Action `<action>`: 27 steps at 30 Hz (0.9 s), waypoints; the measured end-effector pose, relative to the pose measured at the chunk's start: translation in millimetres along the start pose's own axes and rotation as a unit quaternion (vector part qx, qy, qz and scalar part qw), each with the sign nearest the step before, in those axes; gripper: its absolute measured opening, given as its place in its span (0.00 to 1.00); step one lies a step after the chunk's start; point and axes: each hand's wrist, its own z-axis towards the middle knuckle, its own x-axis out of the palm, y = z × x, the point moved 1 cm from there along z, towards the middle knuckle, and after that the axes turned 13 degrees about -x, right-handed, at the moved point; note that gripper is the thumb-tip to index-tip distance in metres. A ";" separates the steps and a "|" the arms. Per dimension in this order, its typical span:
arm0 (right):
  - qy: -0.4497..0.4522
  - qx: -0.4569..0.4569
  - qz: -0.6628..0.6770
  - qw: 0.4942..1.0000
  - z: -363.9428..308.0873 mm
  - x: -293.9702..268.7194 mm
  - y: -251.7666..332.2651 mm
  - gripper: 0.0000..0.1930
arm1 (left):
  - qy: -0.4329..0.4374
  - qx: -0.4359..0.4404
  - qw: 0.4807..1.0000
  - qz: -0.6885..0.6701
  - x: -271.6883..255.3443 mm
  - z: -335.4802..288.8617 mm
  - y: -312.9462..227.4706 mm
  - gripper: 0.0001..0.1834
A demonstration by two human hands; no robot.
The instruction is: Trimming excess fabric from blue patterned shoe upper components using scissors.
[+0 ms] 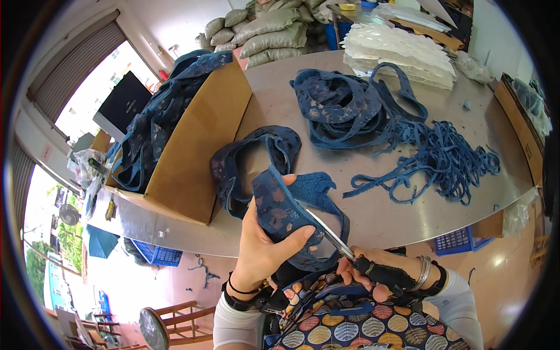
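Observation:
My left hand (pixel 262 251) is closed on a dark blue floral fabric strip (pixel 280 204), thumb on top, above the near table edge. More of the strip loops away over the tabletop beyond my fingers. In my right hand (pixel 367 271) is a pair of scissors (pixel 331 232) with black-wrapped handles. Its blades point up and left along the strip's right edge; whether they touch the cloth I cannot tell. Further back lies a coiled heap of the same fabric (pixel 335 108). To its right is a tangle of thin blue trimmings (pixel 446 157).
A cardboard box (pixel 198 140) full of blue fabric strips stands on the metal table (pixel 391 219) at left. A stack of white sheets (pixel 399 52) sits at the back. Filled sacks (pixel 274 32) are piled beyond. Blue crates (pixel 154 254) and a wooden chair (pixel 181 321) are below.

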 end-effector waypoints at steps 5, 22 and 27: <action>-0.044 0.048 0.034 0.997 -0.6 3.0 6.8 0.27 | 0.003 0.001 1.000 0.016 -3.1 0.1 -2.4 0.34; -0.031 -0.044 -0.186 0.981 -1.7 -1.9 10.3 0.29 | 0.037 -0.033 0.999 -0.011 -11.1 2.4 -1.1 0.34; -0.039 -0.024 -0.159 0.986 0.1 -1.3 7.5 0.27 | 0.000 -0.010 0.999 -0.036 -18.6 5.9 11.0 0.31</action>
